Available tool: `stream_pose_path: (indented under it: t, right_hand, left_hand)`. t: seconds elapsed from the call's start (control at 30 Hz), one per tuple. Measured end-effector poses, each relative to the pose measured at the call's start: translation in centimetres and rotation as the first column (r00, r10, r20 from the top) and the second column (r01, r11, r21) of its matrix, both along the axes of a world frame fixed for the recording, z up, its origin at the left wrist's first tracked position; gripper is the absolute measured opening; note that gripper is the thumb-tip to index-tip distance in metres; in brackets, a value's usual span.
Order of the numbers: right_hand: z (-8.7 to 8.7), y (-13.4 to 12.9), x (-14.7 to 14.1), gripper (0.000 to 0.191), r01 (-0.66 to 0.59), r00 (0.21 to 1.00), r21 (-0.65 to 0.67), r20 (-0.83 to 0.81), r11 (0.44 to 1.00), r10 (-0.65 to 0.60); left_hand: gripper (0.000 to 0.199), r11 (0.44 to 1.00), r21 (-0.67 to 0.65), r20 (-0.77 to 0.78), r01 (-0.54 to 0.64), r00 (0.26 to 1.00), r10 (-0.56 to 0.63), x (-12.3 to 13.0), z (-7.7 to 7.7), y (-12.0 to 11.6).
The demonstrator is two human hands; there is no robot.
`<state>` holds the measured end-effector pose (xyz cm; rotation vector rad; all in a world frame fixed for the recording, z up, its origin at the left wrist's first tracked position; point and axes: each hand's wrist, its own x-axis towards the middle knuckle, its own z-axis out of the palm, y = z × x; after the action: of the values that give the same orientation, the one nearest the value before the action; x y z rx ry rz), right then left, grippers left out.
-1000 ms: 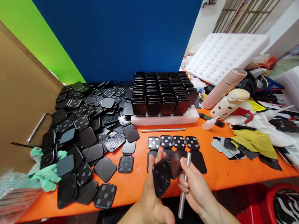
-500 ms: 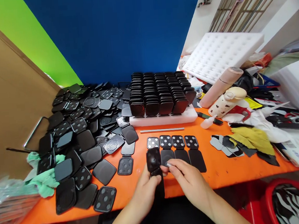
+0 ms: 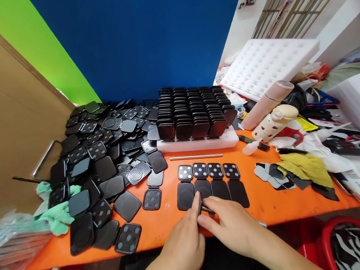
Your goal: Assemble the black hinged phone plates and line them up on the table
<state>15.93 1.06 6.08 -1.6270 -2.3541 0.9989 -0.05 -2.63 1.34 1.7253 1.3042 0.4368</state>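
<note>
My left hand and my right hand meet near the table's front edge. Between their fingers is a small black hinged plate, seen nearly edge-on and mostly hidden by the fingers. Its faces cannot be made out. Just beyond the hands lies a row of several opened black hinged plates, each with a dotted half at the back and a smooth half in front. A thin metal rod lies behind that row.
Loose black plates heap up on the left. Upright ones fill a white foam block at the back. To the right are a pink bottle, a yellow cloth and grey pieces. A red bin stands below.
The hinged plate in my hands was raised with its dark face showing; now it is lower and edge-on. My right hand has closed in on it, and the leftmost plate in the row is uncovered.
</note>
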Motion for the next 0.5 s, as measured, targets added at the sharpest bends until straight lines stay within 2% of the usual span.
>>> stream_pose_path:
  t: [0.1, 0.23, 0.5]
  right_hand:
    - [-0.9, -0.2, -0.4, 0.027, 0.063, 0.997, -0.018, -0.044, 0.998, -0.064]
    - [-1.9, -0.3, -0.6, 0.024, 0.088, 0.987, -0.037, -0.129, 0.995, -0.092]
    - [-2.0, -0.5, -1.0, 0.024, 0.092, 0.907, -0.172, -0.392, 0.981, -0.153]
  left_hand:
    - [0.068, 1.0, 0.025, -0.034, -0.012, 0.999, 0.013, 0.1, -0.2, -0.3]
    - [0.07, 0.999, 0.01, -0.026, -0.031, 0.999, 0.032, -0.1, -0.1, -0.3]
    - [0.074, 0.991, -0.07, 0.069, -0.114, 0.991, 0.119, 0.0, -0.1, -0.3]
